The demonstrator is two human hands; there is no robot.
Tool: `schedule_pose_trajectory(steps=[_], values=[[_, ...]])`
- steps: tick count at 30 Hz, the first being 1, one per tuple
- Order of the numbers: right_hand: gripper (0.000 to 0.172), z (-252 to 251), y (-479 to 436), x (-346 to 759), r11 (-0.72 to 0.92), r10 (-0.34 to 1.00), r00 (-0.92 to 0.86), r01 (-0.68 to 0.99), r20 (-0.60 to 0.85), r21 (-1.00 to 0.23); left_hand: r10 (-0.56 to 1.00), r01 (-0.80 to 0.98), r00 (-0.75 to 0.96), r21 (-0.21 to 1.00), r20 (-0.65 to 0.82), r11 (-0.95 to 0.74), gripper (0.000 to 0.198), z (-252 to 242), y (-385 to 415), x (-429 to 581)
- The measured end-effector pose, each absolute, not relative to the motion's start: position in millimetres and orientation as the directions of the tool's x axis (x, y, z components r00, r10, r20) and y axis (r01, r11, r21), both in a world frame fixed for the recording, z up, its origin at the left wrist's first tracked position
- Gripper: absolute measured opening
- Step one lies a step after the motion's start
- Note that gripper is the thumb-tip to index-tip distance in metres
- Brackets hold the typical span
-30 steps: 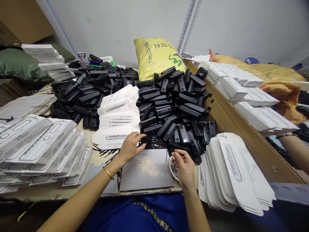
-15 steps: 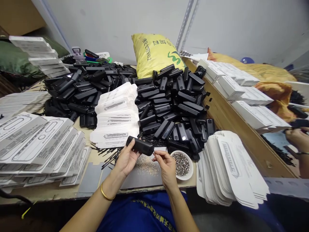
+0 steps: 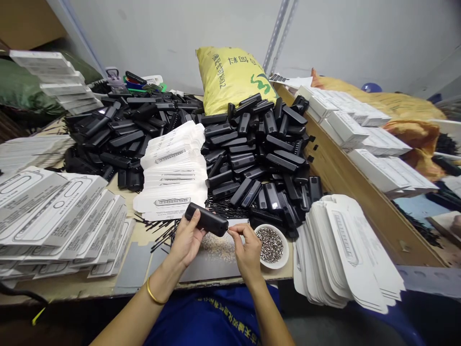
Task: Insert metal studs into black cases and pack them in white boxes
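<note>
My left hand (image 3: 187,240) grips a black oblong plastic case (image 3: 206,220) just above the table's near edge, held lengthwise with its right end toward my other hand. My right hand (image 3: 247,247) is pinched at that right end of the case; whatever small thing is between its fingertips is too small to make out. A small white bowl (image 3: 284,250) of little shiny metal pieces sits just right of my right hand. Beneath both hands lies a dark flat board (image 3: 212,266) with pale specks on it.
Large heaps of black cases (image 3: 259,149) cover the table's middle and back left. Stacks of flat white printed cartons lie in the centre (image 3: 173,178), at left (image 3: 54,216) and at right (image 3: 345,250). Behind stands a yellow sack (image 3: 230,79). White boxes (image 3: 363,134) line a wooden board at right.
My left hand picked a black case from the edge of the heap and brought it toward me. My right hand left the bowl and closed in on the case's right end.
</note>
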State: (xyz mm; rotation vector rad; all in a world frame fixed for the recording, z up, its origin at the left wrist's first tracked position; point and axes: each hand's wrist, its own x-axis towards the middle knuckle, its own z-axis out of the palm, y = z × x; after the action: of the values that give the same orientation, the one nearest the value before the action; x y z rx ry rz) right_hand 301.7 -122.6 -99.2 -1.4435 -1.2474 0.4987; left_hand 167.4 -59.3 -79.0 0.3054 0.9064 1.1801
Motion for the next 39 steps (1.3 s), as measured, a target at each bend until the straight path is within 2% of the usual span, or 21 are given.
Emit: schedule_pose_trajectory(steps=[2,4,10,19,24,27,31,34,39], values=[[0.015,-100,-125,298,0.19,0.89,0.291,0.461,0.35,-0.867,0.913,-0.63,0.084,0.688,-0.4,0.36,0.029,-84,-65,168],[0.016,-105,-129,291,0.211,0.896,0.259,0.465,0.36,-0.86,0.909,-0.64,0.072,0.68,-0.41,0.357,0.031,-90,-71,169],[0.013,-114,-135,297,0.067,0.877,0.434,0.314,0.206,-0.947,0.816,-0.745,0.066,0.515,-0.574,0.423,0.007,-96,-67,168],[0.014,-99,-126,300,0.164,0.87,0.321,0.527,0.374,-0.834,0.803,-0.721,0.083,0.521,-0.59,0.457,0.011,-79,-63,165],[0.014,-105,-127,299,0.207,0.875,0.275,0.532,0.399,-0.821,0.851,-0.707,0.059,0.581,-0.521,0.404,0.009,-83,-65,162],[0.011,-110,-128,298,0.189,0.88,0.325,0.43,0.347,-0.883,0.836,-0.711,0.091,0.552,-0.541,0.435,0.011,-82,-68,163],[0.009,-115,-128,289,0.196,0.832,0.501,0.135,0.237,-0.971,0.773,-0.747,0.13,0.452,-0.62,0.488,0.022,-78,-73,169],[0.007,-116,-125,284,0.241,0.797,0.582,-0.056,0.164,-0.969,0.762,-0.756,0.172,0.412,-0.625,0.509,0.026,-73,-74,173],[0.007,-112,-121,285,0.264,0.768,0.624,-0.101,0.146,-0.959,0.766,-0.757,0.175,0.414,-0.618,0.506,0.027,-68,-72,174]])
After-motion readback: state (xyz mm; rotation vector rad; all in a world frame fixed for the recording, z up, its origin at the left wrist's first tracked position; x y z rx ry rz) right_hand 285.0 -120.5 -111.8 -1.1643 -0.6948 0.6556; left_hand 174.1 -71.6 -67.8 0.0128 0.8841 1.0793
